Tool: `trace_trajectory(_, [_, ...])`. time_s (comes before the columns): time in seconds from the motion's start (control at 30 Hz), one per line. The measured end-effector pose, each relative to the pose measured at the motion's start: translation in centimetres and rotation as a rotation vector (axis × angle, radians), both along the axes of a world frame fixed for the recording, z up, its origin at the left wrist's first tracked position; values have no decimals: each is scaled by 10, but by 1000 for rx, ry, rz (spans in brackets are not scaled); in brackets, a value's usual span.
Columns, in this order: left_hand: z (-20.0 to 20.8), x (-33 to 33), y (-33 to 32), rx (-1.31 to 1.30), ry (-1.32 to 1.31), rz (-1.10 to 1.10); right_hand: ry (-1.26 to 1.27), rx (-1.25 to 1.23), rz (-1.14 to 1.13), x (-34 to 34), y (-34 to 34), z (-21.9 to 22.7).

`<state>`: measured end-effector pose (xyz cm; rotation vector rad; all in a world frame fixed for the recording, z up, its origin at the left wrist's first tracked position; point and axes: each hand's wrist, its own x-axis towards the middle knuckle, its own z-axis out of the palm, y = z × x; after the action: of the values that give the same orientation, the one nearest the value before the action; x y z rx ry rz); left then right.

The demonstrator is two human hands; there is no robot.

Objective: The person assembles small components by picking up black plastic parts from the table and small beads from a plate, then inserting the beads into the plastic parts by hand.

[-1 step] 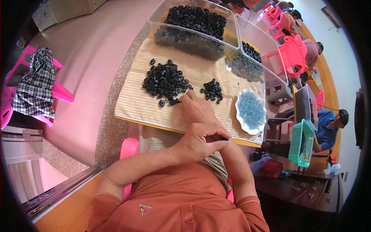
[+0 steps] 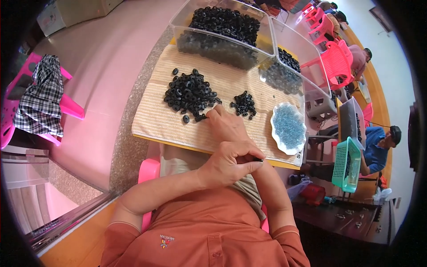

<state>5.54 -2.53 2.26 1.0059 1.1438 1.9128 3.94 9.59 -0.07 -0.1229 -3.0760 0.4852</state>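
Note:
My left hand (image 2: 231,162) crosses over my right wrist and pinches a small black part (image 2: 258,159) between thumb and fingers. Beyond it, my right hand (image 2: 226,127) rests on the striped cloth (image 2: 155,104), its fingers curled at the near edge of a large pile of black oval parts with holes (image 2: 189,92). Whatever sits between those fingertips is hidden; a black piece (image 2: 200,117) lies right beside them. A smaller pile of little black parts (image 2: 243,105) is just past my right hand. To the right stands a white scalloped dish (image 2: 276,141) of tiny clear bluish pieces.
Two clear plastic bins, a large one (image 2: 222,33) and another (image 2: 307,82), hold more black parts at the back of the table. A pink chair with a checked cloth (image 2: 40,98) stands left. At right, a person in blue (image 2: 377,149) sits near a green basket (image 2: 340,167).

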Motion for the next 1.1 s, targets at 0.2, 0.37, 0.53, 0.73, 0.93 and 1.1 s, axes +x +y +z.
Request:
trace_trajectory(0.2, [2,-2,-2,-42,141,103,193,-172,49,12,17,-10])
trace_trajectory(0.37, [-3,-2,1,-107,145,157,489,-563,-5,29,29,-15])
trace_trajectory(0.53, [-16,-3,6,-138,-94,181,213,-1061,-207,54,44,-2])
trace_trajectory(0.73, [-18,-10,7,-278,-46,197,288,-1142,-310,76,53,7])
trace_trajectory(0.93, [-25,-12,12,-234,-62,265,293,-1254,-316,93,58,12])
trace_trajectory(1.1, [-29,-12,14,-285,-63,249,401,-1189,-242,98,58,7])
